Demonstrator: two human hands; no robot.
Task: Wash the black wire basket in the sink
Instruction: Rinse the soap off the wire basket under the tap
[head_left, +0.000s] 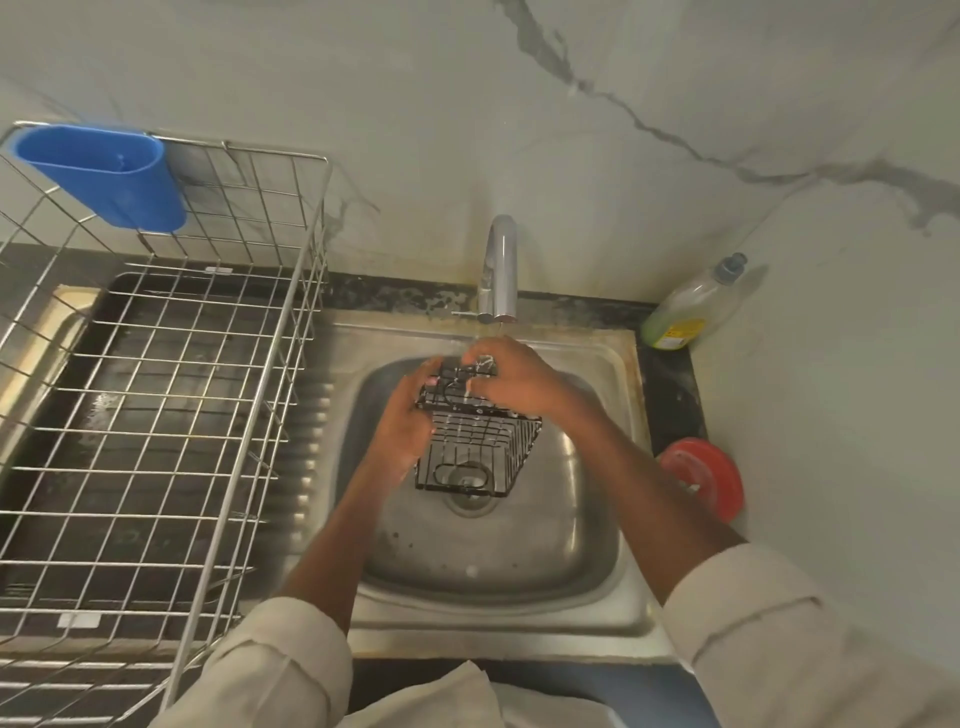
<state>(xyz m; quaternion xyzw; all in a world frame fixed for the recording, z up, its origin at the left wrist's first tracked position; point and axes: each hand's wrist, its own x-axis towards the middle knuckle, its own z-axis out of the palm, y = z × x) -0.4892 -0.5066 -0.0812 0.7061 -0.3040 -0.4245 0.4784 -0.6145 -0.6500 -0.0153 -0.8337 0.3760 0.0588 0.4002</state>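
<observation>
Marble-veined wall filling the upper frame, steel sink sitting at centre below a chrome tap that is pouring a thin stream of water. Black wire basket hanging tilted over the sink bowl, just above the drain, its upper edge under the water. Left hand coming in from the lower centre, forearm angled up and right, fingers curling round the basket's left side and gripping it. Right hand reaching in from the lower right, wrist bent, fingers curling over the basket's top edge and pinching the wire there. Both sleeves pale, rolled to the forearm. Large steel dish rack standing at left, a blue cup hanging on its far rim at upper left. Soap bottle leaning in the right corner; red round thing lying on the counter to the sink's right.
</observation>
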